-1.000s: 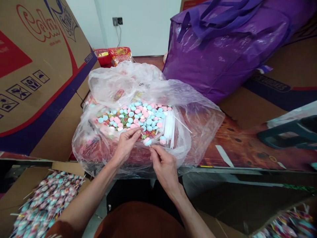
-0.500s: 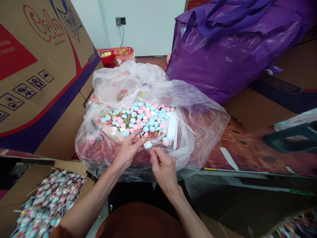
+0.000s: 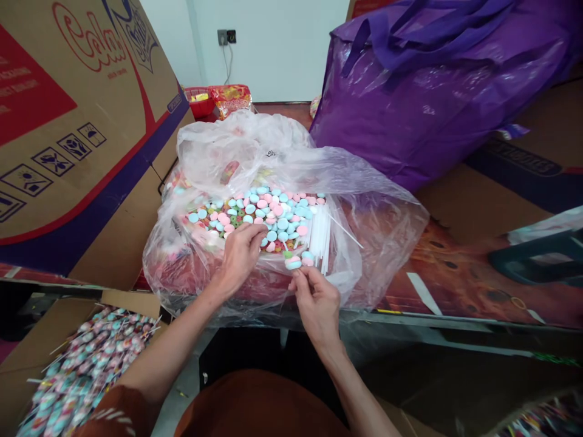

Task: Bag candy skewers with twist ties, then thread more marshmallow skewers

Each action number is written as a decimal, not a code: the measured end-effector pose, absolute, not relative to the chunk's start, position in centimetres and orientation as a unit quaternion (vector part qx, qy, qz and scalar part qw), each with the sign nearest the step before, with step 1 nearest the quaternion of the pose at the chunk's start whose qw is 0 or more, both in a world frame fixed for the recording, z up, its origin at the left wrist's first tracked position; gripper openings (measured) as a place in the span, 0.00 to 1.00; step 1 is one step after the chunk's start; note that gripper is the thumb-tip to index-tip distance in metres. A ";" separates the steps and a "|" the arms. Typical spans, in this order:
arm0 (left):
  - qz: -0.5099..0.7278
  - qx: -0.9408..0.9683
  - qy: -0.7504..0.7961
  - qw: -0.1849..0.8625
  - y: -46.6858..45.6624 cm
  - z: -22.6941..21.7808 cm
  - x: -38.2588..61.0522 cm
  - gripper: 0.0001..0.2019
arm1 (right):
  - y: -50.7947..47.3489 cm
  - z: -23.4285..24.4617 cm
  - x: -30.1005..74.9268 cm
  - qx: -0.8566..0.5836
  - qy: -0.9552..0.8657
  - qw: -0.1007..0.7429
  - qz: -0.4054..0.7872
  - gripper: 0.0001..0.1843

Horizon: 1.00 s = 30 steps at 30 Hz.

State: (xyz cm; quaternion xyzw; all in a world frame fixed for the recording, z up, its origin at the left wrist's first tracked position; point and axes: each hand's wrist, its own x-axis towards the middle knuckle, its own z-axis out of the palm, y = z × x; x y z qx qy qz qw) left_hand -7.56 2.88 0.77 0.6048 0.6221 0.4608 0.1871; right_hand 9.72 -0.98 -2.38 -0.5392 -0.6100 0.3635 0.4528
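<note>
My right hand (image 3: 317,306) pinches a candy stick (image 3: 293,263) from below; threaded on it are a pink-and-blue candy and a green ring, and the white tip pokes out on top. My left hand (image 3: 243,254) is over the near edge of a pile of pink and blue candies (image 3: 277,212). Its thumb and fingers are closed together; what lies between them is hidden. Colourful gummy rings (image 3: 266,247) lie among the candies. A bundle of white sticks (image 3: 320,233) is right of the pile. Beside it rests another pink-and-blue candy piece (image 3: 308,258).
Clear plastic bags (image 3: 246,139) surround the candies on the table (image 3: 401,273). A large carton (image 3: 91,200) stands left, and a purple bag (image 3: 423,97) at the back right. Finished candy sticks (image 3: 91,370) fill an open box at lower left. A dark green tool-like object (image 3: 537,258) is at right.
My left hand has moved off the candy stick to the pile, its fingers closing. My right hand has shifted slightly right with the stick. The camera view has shifted a little.
</note>
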 end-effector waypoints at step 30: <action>0.142 0.778 0.612 0.018 3.1 -0.3 -6.5 0.11 | -1.7 -3.6 10.8 -0.547 -0.609 0.423 0.389 0.17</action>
